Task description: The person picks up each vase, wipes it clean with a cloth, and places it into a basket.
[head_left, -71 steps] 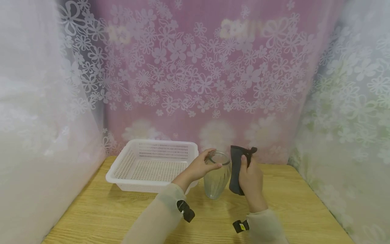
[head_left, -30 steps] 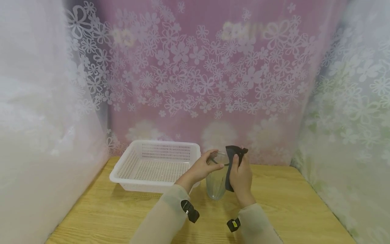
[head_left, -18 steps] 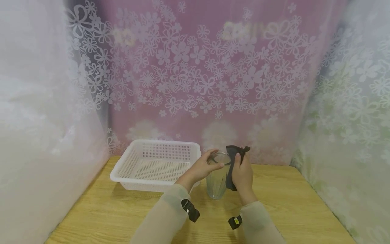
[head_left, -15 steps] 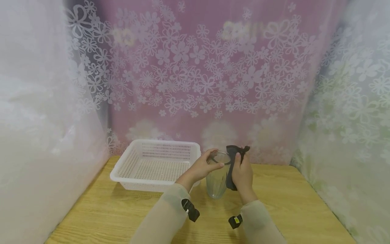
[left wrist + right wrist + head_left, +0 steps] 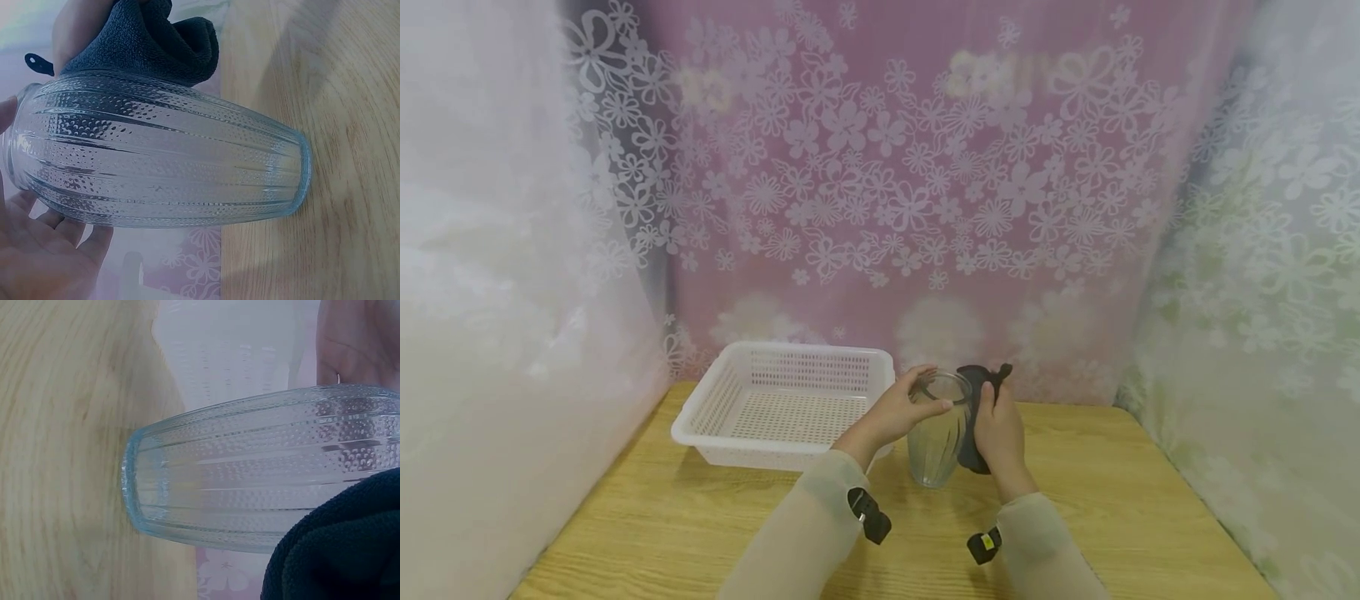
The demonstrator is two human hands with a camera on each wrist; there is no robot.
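Observation:
A clear ribbed glass vase (image 5: 936, 450) is roughly upright over the table, its dimpled body (image 5: 169, 156) filling the left wrist view. My left hand (image 5: 897, 413) grips it round the neck, thumb near the rim and fingers on the far side. In my right hand (image 5: 1002, 432) is a dark grey terry cloth (image 5: 970, 457), bunched and held between thumb and fingers. The cloth (image 5: 144, 44) lies against the vase's right side, with a small hanging loop at its top. Whether the vase's base touches the table cannot be told.
A white perforated plastic basket (image 5: 752, 454) stands on the wooden table (image 5: 700, 533), to the left of and behind the vase. Flower-patterned curtains (image 5: 865, 208) enclose the back and both sides. Each wrist carries a small black camera (image 5: 871, 518).
Over the whole span, the right hand has brought the cloth left onto the vase's side. Within the last half second it bunches and slides slightly right and down. The left hand keeps its grip.

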